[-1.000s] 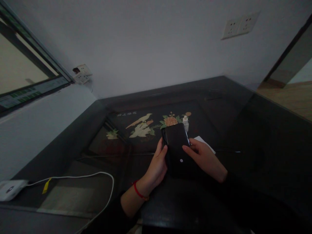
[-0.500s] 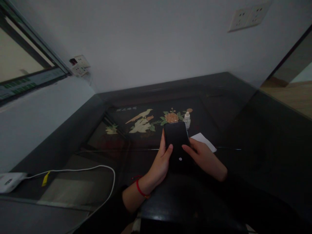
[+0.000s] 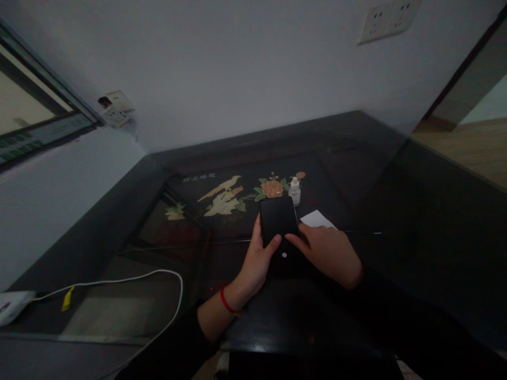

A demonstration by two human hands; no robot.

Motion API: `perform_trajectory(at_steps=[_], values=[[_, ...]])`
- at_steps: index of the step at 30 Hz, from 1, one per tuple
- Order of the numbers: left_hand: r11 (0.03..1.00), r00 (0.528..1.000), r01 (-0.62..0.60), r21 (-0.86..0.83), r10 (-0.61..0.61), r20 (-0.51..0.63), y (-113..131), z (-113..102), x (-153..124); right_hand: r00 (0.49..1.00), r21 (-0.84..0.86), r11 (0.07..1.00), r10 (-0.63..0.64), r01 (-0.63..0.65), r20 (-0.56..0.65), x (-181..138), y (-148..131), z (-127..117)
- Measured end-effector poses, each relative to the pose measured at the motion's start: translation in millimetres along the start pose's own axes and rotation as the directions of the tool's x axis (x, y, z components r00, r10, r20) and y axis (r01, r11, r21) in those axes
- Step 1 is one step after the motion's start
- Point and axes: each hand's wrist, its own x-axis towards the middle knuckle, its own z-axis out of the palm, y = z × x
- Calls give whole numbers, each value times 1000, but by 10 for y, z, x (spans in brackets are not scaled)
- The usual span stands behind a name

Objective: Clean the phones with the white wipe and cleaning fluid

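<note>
A black smartphone [image 3: 277,217] is held upright between both hands, its screen dark except for a small round fingerprint icon low down. My left hand [image 3: 256,259] grips its left side, the thumb lying over the glass. On the other side my right hand [image 3: 328,250] holds the right edge, its thumb reaching onto the screen beside the left thumb. The fingers behind the phone are hidden. Just beyond the phone stands a small clear dropper bottle [image 3: 294,192] with a white cap. A white paper [image 3: 316,218] lies partly under my right hand.
The dark glossy table [image 3: 245,145] carries a bird-and-flower picture. At the left a white power strip [image 3: 15,306] trails a white cable [image 3: 130,278] with a yellow tag [image 3: 67,298]. Wall sockets [image 3: 386,22] sit at upper right, and more sockets [image 3: 116,108] near the window.
The camera view has shifted slightly, so everything sits a little further left. My right thumb has moved closer to the left thumb over the screen. Both hands keep hold of the phone.
</note>
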Motion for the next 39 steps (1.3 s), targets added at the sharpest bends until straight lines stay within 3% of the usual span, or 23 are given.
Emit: perform_trajectory(at_steps=[2, 4, 5, 7, 8, 11, 21, 39], values=[[998, 999, 21, -61, -22, -24, 48, 6, 12, 996, 276, 961, -46, 24, 74, 66, 90, 10], [993, 998, -2, -120, -6, -66, 96, -4, 31, 953, 631, 775, -187, -7, 240, 133, 190, 19], [990, 996, -28, -141, 15, -90, 117, -15, 44, 899, 753, 654, -284, -72, 333, 160, 233, 26], [984, 991, -80, -160, 61, -122, 147, -43, 74, 784, 864, 454, -445, -219, 433, 196, 289, 51], [982, 988, -101, -160, 81, -130, 156, -57, 88, 752, 881, 389, -486, -269, 445, 204, 300, 69], [979, 985, -135, -151, 116, -130, 159, -84, 117, 772, 910, 280, -486, -307, 410, 201, 287, 128], [982, 989, -130, -139, 118, -89, 122, -107, 134, 832, 918, 271, -403, -288, 380, 153, 224, 178], [988, 984, -134, -83, 122, -132, 111, -106, 135, 873, 922, 262, -328, -284, 362, 95, 173, 239]])
